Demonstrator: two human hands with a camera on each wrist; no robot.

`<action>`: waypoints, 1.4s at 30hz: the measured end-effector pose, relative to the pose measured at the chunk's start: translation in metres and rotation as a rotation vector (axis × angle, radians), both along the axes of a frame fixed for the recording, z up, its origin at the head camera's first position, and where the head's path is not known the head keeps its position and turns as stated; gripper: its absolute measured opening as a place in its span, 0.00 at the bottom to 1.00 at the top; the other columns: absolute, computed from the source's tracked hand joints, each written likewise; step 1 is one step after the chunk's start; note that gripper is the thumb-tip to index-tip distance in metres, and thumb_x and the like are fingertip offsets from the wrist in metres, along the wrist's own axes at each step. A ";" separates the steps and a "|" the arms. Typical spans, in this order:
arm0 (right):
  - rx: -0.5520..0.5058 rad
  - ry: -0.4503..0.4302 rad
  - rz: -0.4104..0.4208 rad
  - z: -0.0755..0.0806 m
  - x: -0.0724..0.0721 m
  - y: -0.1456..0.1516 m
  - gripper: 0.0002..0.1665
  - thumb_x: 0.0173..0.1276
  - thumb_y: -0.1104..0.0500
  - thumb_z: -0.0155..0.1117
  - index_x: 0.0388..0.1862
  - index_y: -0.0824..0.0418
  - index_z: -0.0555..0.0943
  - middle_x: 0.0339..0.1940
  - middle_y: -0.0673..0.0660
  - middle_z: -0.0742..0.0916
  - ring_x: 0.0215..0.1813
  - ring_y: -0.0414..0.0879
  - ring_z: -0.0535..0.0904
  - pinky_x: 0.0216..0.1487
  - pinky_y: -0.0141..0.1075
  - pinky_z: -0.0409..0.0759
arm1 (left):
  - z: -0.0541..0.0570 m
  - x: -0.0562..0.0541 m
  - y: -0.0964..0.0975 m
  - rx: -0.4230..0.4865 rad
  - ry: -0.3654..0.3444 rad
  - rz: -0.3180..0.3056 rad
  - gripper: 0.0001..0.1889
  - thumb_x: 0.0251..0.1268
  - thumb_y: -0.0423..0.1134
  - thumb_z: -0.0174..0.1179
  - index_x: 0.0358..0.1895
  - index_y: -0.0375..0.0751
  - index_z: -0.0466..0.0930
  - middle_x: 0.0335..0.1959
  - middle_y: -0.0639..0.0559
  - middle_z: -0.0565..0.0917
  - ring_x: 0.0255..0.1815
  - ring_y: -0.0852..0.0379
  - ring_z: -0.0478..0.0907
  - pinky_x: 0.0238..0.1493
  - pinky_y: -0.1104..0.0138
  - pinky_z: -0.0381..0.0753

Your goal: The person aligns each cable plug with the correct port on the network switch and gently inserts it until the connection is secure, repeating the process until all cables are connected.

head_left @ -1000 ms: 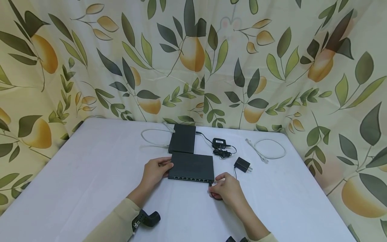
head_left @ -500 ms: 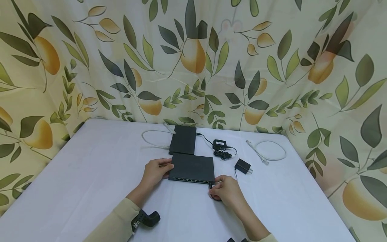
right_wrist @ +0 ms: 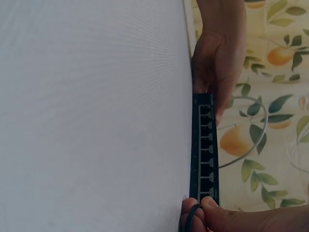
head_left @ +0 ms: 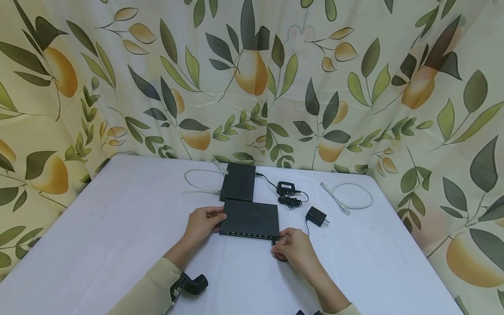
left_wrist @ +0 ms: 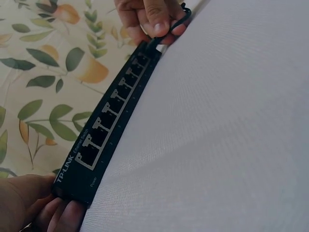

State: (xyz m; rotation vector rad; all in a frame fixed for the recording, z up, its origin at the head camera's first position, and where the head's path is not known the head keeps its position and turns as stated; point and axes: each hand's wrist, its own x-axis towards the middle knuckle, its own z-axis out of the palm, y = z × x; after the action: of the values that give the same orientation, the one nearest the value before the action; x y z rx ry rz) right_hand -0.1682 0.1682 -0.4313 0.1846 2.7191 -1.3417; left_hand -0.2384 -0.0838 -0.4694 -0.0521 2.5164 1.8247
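A black TP-LINK Ethernet switch (head_left: pixel 250 217) lies flat on the table, its row of ports (left_wrist: pixel 110 112) facing the person. My left hand (head_left: pixel 201 224) grips its left end, thumb on top and fingers below, as the left wrist view shows. At the right end of the port side, my right hand (head_left: pixel 296 250) pinches a thin black power cable (left_wrist: pixel 180 20) close to where it meets the switch. The plug's tip is hidden, so how deep it sits I cannot tell. From the right hand the cable (right_wrist: pixel 190 218) bends in a small loop.
Behind the switch lies a second black box (head_left: pixel 238 181) with a white network cable (head_left: pixel 189 175) looped at its left. A black adapter with coiled cord (head_left: pixel 286 188), a black plug adapter (head_left: pixel 316 215) and a loose white cable (head_left: pixel 340 201) lie to the right. A patterned curtain hangs behind.
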 end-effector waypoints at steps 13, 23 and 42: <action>0.052 -0.006 0.007 0.002 -0.004 0.000 0.15 0.54 0.71 0.74 0.39 0.72 0.79 0.23 0.54 0.88 0.26 0.39 0.80 0.27 0.31 0.83 | 0.002 -0.003 0.001 -0.021 0.004 -0.012 0.16 0.59 0.35 0.69 0.51 0.38 0.86 0.40 0.46 0.89 0.37 0.56 0.86 0.31 0.68 0.87; 0.017 -0.024 -0.015 0.003 -0.009 0.001 0.17 0.56 0.72 0.72 0.43 0.74 0.78 0.24 0.55 0.88 0.23 0.39 0.80 0.26 0.32 0.84 | -0.001 -0.008 0.002 0.005 0.009 0.008 0.15 0.59 0.34 0.69 0.51 0.37 0.86 0.39 0.45 0.89 0.34 0.59 0.85 0.30 0.68 0.87; 0.026 0.003 -0.032 0.001 -0.023 0.003 0.18 0.55 0.72 0.73 0.44 0.76 0.79 0.26 0.59 0.89 0.22 0.40 0.82 0.25 0.32 0.84 | 0.000 -0.020 0.005 -0.004 0.013 0.028 0.15 0.61 0.35 0.68 0.51 0.38 0.86 0.42 0.44 0.88 0.37 0.58 0.84 0.31 0.69 0.87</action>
State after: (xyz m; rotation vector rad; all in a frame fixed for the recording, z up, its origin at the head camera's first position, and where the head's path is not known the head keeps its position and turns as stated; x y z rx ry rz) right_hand -0.1916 0.1709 -0.4306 0.2287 2.7486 -1.3163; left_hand -0.2584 -0.0788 -0.4691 -0.0760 2.5406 1.8355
